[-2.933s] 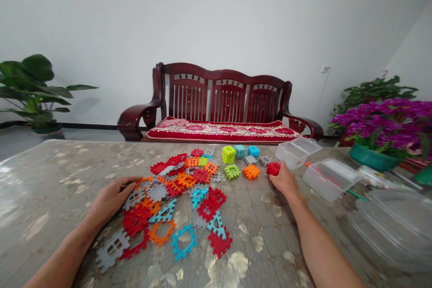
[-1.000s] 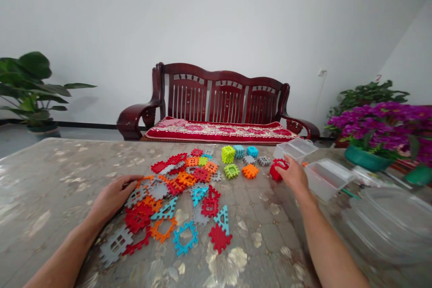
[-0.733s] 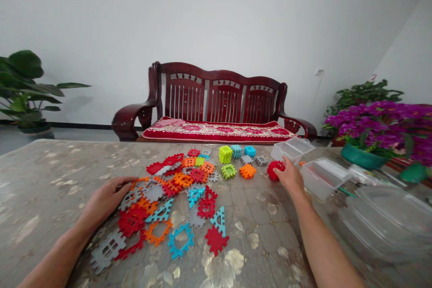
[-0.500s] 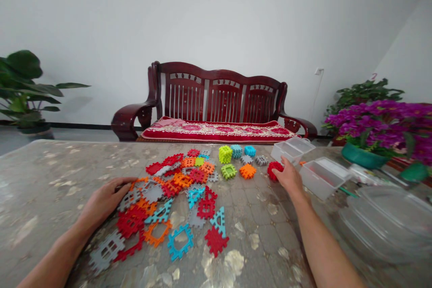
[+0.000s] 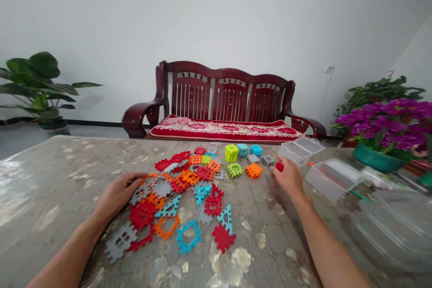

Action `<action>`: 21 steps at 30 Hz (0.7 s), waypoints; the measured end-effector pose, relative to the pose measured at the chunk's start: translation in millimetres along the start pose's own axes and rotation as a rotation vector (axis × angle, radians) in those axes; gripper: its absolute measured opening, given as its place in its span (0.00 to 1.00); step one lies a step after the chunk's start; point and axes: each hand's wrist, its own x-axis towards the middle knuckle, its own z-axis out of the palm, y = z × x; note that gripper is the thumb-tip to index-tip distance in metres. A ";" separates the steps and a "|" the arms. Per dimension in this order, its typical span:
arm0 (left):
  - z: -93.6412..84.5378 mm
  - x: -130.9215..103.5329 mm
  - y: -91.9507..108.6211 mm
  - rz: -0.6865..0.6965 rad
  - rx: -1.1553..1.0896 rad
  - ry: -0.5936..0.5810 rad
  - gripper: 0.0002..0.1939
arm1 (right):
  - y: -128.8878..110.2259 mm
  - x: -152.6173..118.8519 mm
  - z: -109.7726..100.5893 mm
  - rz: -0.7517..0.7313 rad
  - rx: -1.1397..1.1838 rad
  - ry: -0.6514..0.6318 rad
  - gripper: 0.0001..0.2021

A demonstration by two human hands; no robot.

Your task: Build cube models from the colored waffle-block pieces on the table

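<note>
My left hand (image 5: 118, 192) rests at the left edge of a loose pile of flat plastic interlocking tiles. Its fingers reach over a grey window tile (image 5: 140, 194) and touch the pile, apart and holding nothing. My right hand (image 5: 289, 175) is closed around a small stack of red interlocking tiles (image 5: 279, 166), mostly covered by the fingers. Left of it lie an orange stack (image 5: 254, 170), a grey stack (image 5: 268, 159) and a green stack (image 5: 235, 170). Nearer me in the pile are a blue frame tile (image 5: 188, 236) and a red tile (image 5: 223, 238).
Two clear plastic boxes, one farther back (image 5: 300, 150) and one nearer (image 5: 332, 184), stand right of my right hand. A clear lid (image 5: 398, 225) and a green pot of purple flowers (image 5: 380, 160) are at the right. Behind the table stands a wooden bench (image 5: 229, 94).
The view has turned slightly left, so everything sits farther right. My right hand now covers more of the red stack. My left hand stays by the pile.
</note>
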 end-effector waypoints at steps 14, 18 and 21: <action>-2.5 -4.7 10.9 -0.012 -0.023 0.023 0.25 | -132.6 -94.6 18.1 -0.611 0.309 -0.661 0.28; -2.3 -4.7 9.3 0.002 -0.005 0.042 0.24 | -136.3 -97.1 19.4 -0.647 0.246 -0.669 0.29; -1.8 -4.7 8.6 0.006 -0.014 0.036 0.24 | -137.1 -97.8 19.5 -0.625 0.261 -0.610 0.25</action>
